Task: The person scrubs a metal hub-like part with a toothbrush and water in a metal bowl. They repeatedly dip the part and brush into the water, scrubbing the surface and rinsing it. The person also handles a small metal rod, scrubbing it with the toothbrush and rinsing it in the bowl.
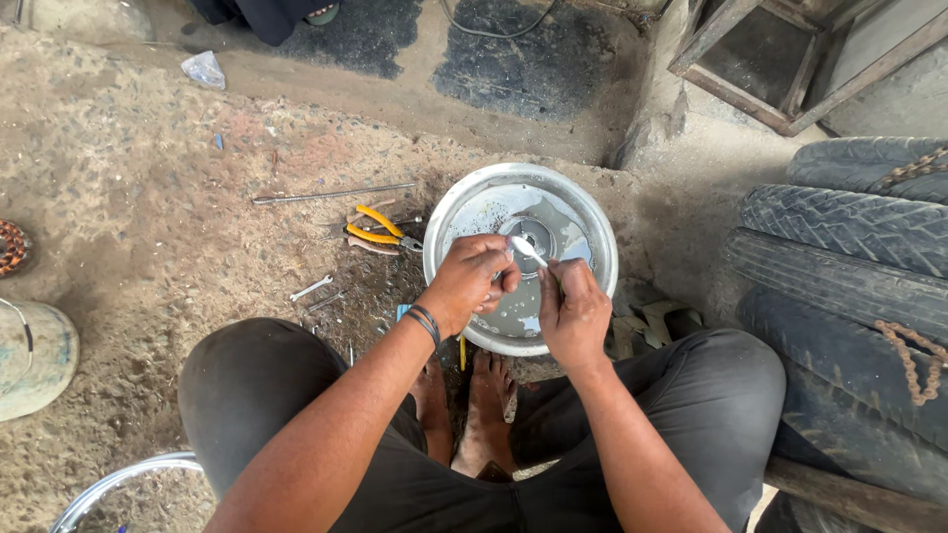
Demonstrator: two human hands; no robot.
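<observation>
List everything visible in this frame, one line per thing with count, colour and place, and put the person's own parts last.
metal basin: 1, silver, on the ground ahead of the feet, under both hands
small pale piece: 1, whitish, held between both hands over the basin; its kind is unclear
pliers: 1, yellow handles, on the ground left of the basin
metal rod: 1, grey, on the ground above the pliers
tyres: several stacked, black, right side
rusty chain: 1, brown, draped on the tyres
wooden frame: 1, brown, top right
wheel rim: 1, silver, bottom left, partly cut off
left hand: 1, dark wristband, gripping the piece
right hand: 1, gripping the piece
bare feet: 2, between the knees
</observation>
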